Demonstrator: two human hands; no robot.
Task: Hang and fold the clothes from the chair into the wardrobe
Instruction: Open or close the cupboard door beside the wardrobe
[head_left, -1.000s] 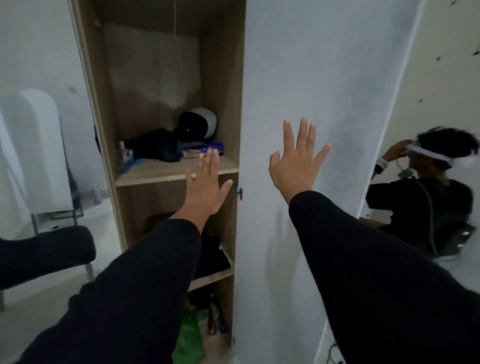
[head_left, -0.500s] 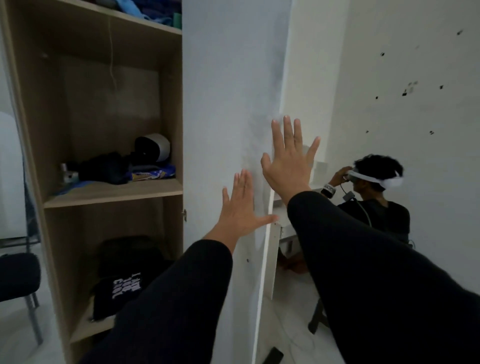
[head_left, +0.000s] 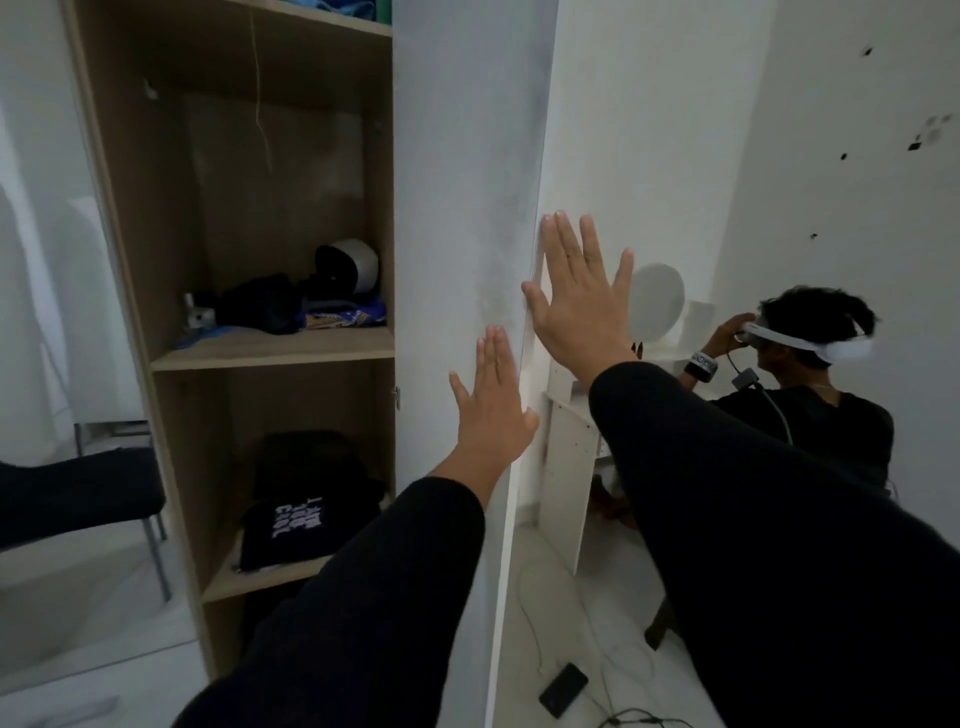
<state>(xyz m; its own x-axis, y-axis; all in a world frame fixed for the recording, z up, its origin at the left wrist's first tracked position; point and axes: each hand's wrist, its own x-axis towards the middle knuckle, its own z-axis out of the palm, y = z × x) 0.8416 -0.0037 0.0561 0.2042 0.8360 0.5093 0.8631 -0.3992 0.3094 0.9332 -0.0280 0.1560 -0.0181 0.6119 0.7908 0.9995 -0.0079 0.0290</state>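
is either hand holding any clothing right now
No, the left hand and right hand are both flat and open, holding nothing.

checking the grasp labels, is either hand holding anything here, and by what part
Nothing is held. The left hand and right hand are both open with straight fingers, raised in front of the white wardrobe door; whether they touch it cannot be told.

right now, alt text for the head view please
Two open hands, left hand and right hand, reach toward the white wardrobe door. Beside it, open shelves hold dark clothes; a seated person wears a headset.
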